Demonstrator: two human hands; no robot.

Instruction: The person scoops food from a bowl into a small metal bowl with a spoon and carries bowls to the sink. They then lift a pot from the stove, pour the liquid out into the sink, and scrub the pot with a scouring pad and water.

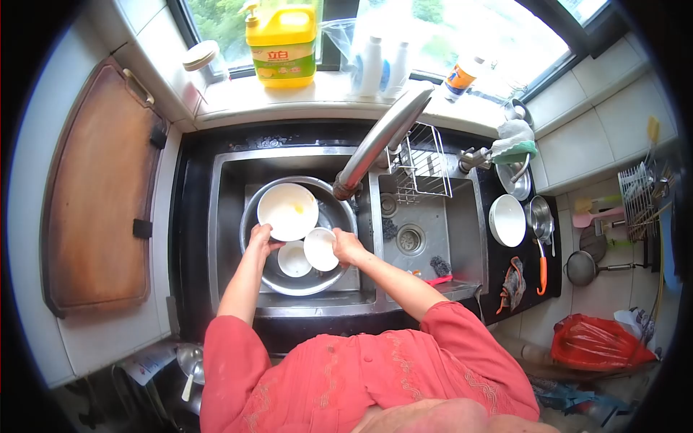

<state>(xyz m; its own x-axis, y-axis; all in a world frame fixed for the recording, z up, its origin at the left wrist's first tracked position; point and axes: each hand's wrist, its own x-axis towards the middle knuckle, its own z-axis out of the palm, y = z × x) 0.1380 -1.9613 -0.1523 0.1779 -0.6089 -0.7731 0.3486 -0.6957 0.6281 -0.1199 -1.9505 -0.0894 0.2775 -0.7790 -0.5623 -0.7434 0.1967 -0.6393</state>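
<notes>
In the left sink basin stands a round metal basin [304, 290] with white bowls in it. My left hand [261, 239] is closed on the lower rim of a large white bowl [283, 211], which has a yellow smear inside. My right hand [348, 248] grips the right edge of a small white bowl [318, 250], tilted over the metal basin. Between the hands, lower down, another small white bowl [294, 260] rests in the metal basin. Parts of my fingers are hidden behind the bowls.
A faucet [382, 141] reaches over the sink divider. A wire rack [426, 166] hangs over the right basin, which holds dark scrubbers. On the right counter are a white bowl [507, 221], an orange-handled ladle [541, 267] and a cloth [512, 285]. A yellow detergent jug [281, 47] stands on the sill.
</notes>
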